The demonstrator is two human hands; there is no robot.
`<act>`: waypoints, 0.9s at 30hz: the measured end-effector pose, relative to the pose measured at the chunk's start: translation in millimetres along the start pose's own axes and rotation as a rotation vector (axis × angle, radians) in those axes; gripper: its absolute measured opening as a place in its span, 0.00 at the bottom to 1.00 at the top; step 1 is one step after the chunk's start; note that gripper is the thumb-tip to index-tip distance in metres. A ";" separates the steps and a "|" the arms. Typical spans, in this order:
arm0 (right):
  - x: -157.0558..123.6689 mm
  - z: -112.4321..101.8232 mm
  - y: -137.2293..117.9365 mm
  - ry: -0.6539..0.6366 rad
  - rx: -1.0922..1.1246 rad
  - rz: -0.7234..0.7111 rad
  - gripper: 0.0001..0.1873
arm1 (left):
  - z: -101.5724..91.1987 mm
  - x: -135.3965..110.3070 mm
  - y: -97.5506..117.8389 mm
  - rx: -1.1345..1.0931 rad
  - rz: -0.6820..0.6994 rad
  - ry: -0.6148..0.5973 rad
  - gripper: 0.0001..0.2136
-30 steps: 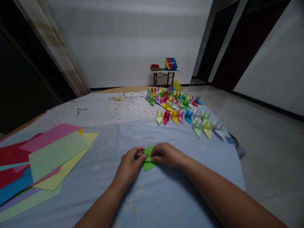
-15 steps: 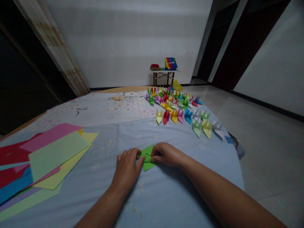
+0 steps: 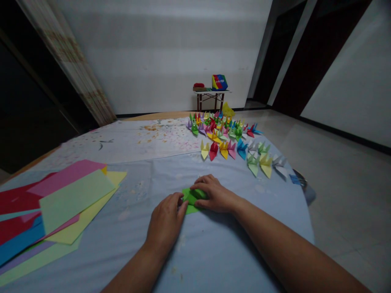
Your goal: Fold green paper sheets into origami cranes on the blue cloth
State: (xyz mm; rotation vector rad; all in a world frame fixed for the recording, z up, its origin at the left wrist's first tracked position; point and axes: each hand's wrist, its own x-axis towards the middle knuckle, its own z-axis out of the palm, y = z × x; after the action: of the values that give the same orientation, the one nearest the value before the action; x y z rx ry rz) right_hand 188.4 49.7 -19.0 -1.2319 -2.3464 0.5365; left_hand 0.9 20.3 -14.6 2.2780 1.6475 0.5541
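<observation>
1. Dim room: white wall [image 3: 152,53] across the far side, long striped curtain [image 3: 65,61] at far left, glossy tile floor [image 3: 345,203] at right.
2. Against the far wall, low folding table [image 3: 210,95] bearing rainbow-striped box [image 3: 220,82] and small red item [image 3: 198,85].
3. Near surface under pale blue flowered bedsheet [image 3: 131,203], with paint-speckled white cloth [image 3: 128,140] spread across its far part.
4. Dense crowd of origami cranes [image 3: 221,128] in many colours standing at far centre, looser rows of them reaching toward the right edge of the bedsheet.
5. At near left, fanned overlapping sheets of coloured paper [image 3: 73,199]: red, pink, mint, yellow, blue and purple, well apart from both hands.
6. Folded green paper [image 3: 190,207] lying flat on the bedsheet near the middle, between both hands, partly covered by the right hand.
7. Left hand [image 3: 166,224] palm down on the bedsheet, fingers together, fingertips touching the paper's left side.
8. Right hand [image 3: 215,194] palm down over the paper, fingers together and curved across its top.
9. Both hands just apart, thumbs hidden or nearly so; pinch or plain pressing impossible to tell.
</observation>
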 end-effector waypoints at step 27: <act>2.0 -6.3 18.1 0.031 0.141 0.069 0.13 | 7.9 -3.5 -12.7 0.223 0.466 -0.034 0.17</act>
State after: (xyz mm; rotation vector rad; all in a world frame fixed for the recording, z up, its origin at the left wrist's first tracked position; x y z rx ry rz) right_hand 202.9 61.8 -22.8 -1.2499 -2.2068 0.6881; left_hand -7.2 21.0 -27.6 2.8404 1.2093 0.4390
